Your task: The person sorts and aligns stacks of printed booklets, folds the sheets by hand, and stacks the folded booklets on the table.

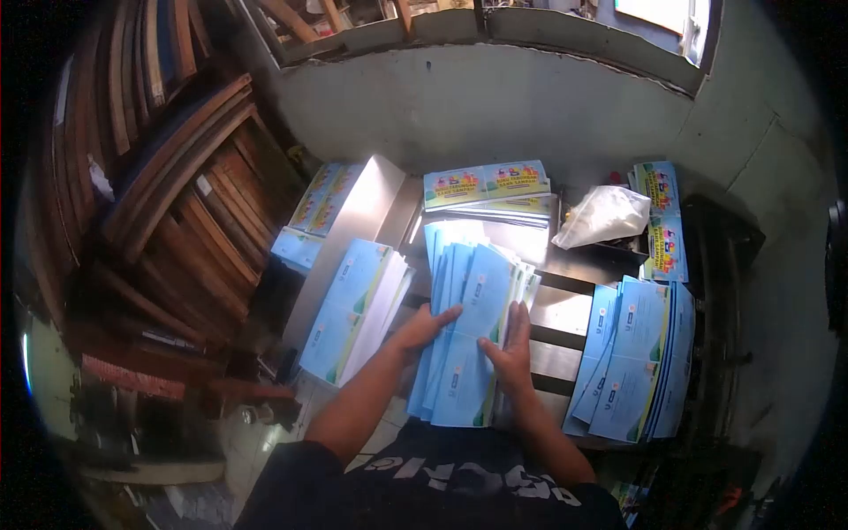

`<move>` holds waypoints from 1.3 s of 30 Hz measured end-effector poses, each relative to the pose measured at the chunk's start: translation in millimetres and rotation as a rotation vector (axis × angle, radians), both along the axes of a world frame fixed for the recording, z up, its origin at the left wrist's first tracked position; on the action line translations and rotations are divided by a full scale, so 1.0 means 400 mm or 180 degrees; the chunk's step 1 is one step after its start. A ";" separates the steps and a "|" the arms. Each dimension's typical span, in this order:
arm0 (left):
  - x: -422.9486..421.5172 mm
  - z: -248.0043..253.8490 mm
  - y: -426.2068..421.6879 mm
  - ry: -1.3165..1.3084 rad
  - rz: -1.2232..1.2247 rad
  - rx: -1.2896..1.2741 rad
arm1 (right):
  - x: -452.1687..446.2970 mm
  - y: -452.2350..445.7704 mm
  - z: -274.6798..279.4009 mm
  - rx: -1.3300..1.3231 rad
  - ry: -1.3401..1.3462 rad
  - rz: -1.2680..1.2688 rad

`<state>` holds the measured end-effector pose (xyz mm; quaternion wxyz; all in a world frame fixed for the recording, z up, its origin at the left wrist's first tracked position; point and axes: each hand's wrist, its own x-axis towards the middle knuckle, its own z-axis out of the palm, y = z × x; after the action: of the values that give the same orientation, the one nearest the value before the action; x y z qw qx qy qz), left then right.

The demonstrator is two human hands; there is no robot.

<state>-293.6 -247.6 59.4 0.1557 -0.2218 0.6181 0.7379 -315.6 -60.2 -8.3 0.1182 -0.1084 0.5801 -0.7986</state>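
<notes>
Left hand (428,325): fingers gripping the left edge of the held stack, thumb on its front face.
Right hand (511,352): thumb over the front, other fingers extended along the right edge; gripping the same stack.
Held stack (461,362): blue printed sheets, unevenly fanned, between both hands, in front of the torso.
Side stacks: left pile (340,309) and right pile (629,358), similar blue sheets.
Desk (556,360): metal surface with dark gaps, beneath.
Plastic bag (608,216): whitish, beyond the right pile.
Back pile (486,184): yellow-and-blue covers, near the wall (477,102).
</notes>
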 end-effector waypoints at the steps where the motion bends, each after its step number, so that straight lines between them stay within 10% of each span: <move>1: -0.004 0.015 0.004 -0.0088 0.0069 0.0174 | -0.003 -0.006 -0.003 -0.0080 0.0059 -0.0060; 18: -0.001 0.002 0.026 0.0358 -0.0080 -0.1085 | 0.001 0.007 -0.029 -0.0356 -0.0022 -0.0295; 21: -0.011 -0.012 -0.006 0.0899 -0.0312 -0.2356 | -0.006 0.027 0.012 -0.0354 0.0077 -0.0188; 29: 0.117 0.292 0.115 0.0646 -0.1974 -0.3359 | -0.055 0.392 0.218 -0.0320 0.0261 -0.1587; 39: 0.154 0.209 0.160 0.1097 -0.3026 -0.3507 | -0.093 0.436 0.230 0.1001 -0.0052 0.0349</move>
<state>-231.9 -183.7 142.9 0.2252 0.1421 0.9431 0.1989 -353.0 114.3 83.7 0.1819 -0.1136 0.6902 -0.6911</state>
